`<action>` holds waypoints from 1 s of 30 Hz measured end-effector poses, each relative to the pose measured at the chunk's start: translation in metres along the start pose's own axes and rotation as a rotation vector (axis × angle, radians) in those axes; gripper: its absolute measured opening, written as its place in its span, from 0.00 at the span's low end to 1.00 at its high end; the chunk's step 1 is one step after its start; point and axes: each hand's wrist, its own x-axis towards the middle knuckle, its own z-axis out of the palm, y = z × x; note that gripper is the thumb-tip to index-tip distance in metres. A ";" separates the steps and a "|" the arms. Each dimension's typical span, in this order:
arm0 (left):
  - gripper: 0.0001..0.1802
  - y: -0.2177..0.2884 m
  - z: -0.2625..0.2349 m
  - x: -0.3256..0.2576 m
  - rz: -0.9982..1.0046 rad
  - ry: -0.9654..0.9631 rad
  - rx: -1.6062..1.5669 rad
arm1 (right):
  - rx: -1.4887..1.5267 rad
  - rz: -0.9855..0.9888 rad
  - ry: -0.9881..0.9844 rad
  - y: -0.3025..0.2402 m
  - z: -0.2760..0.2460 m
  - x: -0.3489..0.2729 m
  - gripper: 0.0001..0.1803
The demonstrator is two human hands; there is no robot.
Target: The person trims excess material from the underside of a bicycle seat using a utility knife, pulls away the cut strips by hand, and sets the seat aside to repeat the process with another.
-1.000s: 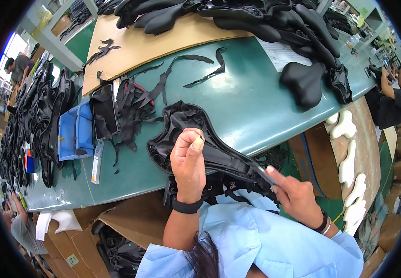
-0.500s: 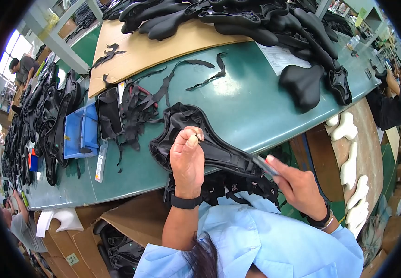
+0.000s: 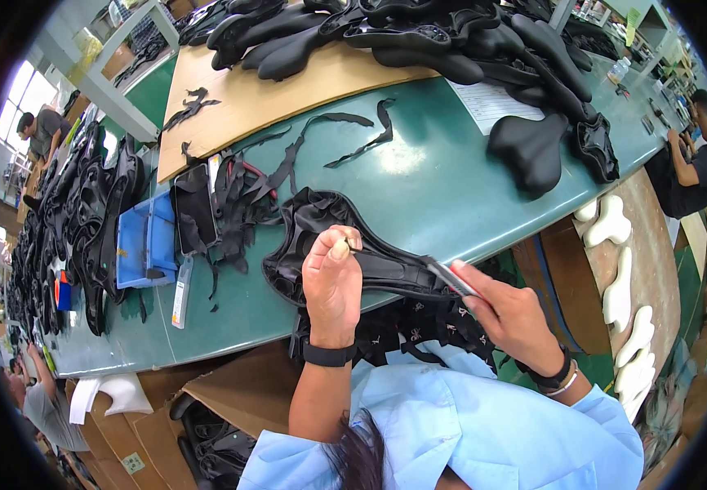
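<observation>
A black bicycle saddle (image 3: 382, 268) lies underside up at the table's near edge, its wide end to the left and its narrow nose pointing right. My left hand (image 3: 331, 286) is raised in front of the saddle's wide end. Its fingertips are pinched together, and whatever is between them is too small to make out. A knife (image 3: 451, 279) with a flat grey blade and a bit of red is gripped in my right hand (image 3: 517, 320). The blade lies at the saddle's nose; whether it touches the cover is unclear.
Black fabric scraps (image 3: 239, 196) lie left of the saddle, beside a blue plastic bin (image 3: 146, 245). Several saddles are heaped on cardboard (image 3: 313, 86) at the back. One saddle (image 3: 526, 153) lies at right. White foam pieces (image 3: 617, 286) line the far right; a person (image 3: 692, 159) works there.
My right hand has brought the knife leftward and slightly up along the saddle's nose. My left hand stays pinched in nearly the same place.
</observation>
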 end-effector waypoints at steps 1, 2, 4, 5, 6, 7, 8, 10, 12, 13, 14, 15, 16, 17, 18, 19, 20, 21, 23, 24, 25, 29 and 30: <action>0.11 0.000 -0.001 0.001 -0.002 -0.006 -0.001 | -0.079 0.001 -0.110 0.001 0.001 0.002 0.28; 0.10 -0.001 -0.001 0.002 -0.001 -0.020 -0.017 | -0.074 0.038 -0.155 -0.003 0.001 0.003 0.28; 0.10 0.005 -0.005 0.003 0.020 0.016 -0.217 | -0.158 0.082 -0.256 -0.012 -0.009 0.000 0.28; 0.10 0.008 -0.009 0.007 0.038 0.057 -0.405 | -0.246 0.127 -0.354 -0.014 -0.012 -0.001 0.28; 0.11 0.008 -0.009 0.011 0.079 -0.019 -0.335 | -0.248 0.126 -0.352 -0.010 -0.012 -0.001 0.28; 0.09 0.008 -0.004 0.005 0.009 -0.018 -0.158 | -0.133 0.099 -0.287 -0.003 -0.011 -0.002 0.28; 0.09 0.018 0.000 -0.006 -0.098 -0.287 0.068 | -0.016 0.071 -0.222 0.002 -0.010 -0.001 0.27; 0.09 0.039 0.017 -0.015 -0.155 -0.669 0.568 | 0.049 -0.005 -0.070 0.011 -0.008 0.003 0.27; 0.08 0.057 0.025 -0.011 0.133 -0.746 1.159 | 0.159 -0.027 0.091 0.011 -0.009 0.004 0.28; 0.09 0.065 0.020 -0.003 0.220 -0.702 1.355 | 0.157 -0.023 0.086 0.011 -0.009 0.006 0.28; 0.09 0.068 0.011 0.002 0.189 -0.727 1.493 | 0.125 -0.088 0.078 0.012 -0.007 0.008 0.28; 0.10 0.068 0.001 0.005 0.156 -0.744 1.638 | 0.097 -0.160 0.067 0.013 -0.005 0.010 0.27; 0.08 0.064 -0.006 0.009 0.116 -0.763 1.601 | 0.016 -0.176 0.000 0.013 -0.004 0.010 0.29; 0.08 0.065 -0.009 0.012 0.113 -0.756 1.599 | 0.015 -0.177 -0.008 0.011 -0.004 0.014 0.29; 0.08 0.064 -0.011 0.013 0.074 -0.754 1.531 | -0.093 -0.252 -0.061 0.009 -0.005 0.017 0.31; 0.07 0.062 -0.013 0.014 0.037 -0.750 1.462 | -0.202 -0.327 -0.115 0.007 -0.005 0.019 0.33; 0.07 0.060 -0.013 0.014 0.070 -0.741 1.460 | -0.261 -0.361 -0.114 0.008 -0.003 0.021 0.35; 0.07 0.058 -0.012 0.013 0.067 -0.735 1.456 | -0.263 -0.362 -0.121 0.005 -0.004 0.024 0.35; 0.07 0.054 -0.013 0.010 0.087 -0.656 1.481 | -0.407 -0.432 -0.245 -0.001 -0.007 0.031 0.35; 0.07 0.053 -0.014 0.011 0.085 -0.654 1.476 | -0.410 -0.430 -0.250 -0.003 -0.006 0.035 0.35; 0.07 0.052 -0.016 0.011 0.117 -0.663 1.485 | -0.450 -0.469 -0.247 -0.004 -0.004 0.039 0.36; 0.08 0.049 -0.017 0.013 0.134 -0.670 1.465 | -0.550 -0.514 -0.247 -0.010 0.001 0.051 0.39; 0.08 0.048 -0.018 0.012 0.132 -0.666 1.466 | -0.549 -0.516 -0.250 -0.013 0.002 0.051 0.39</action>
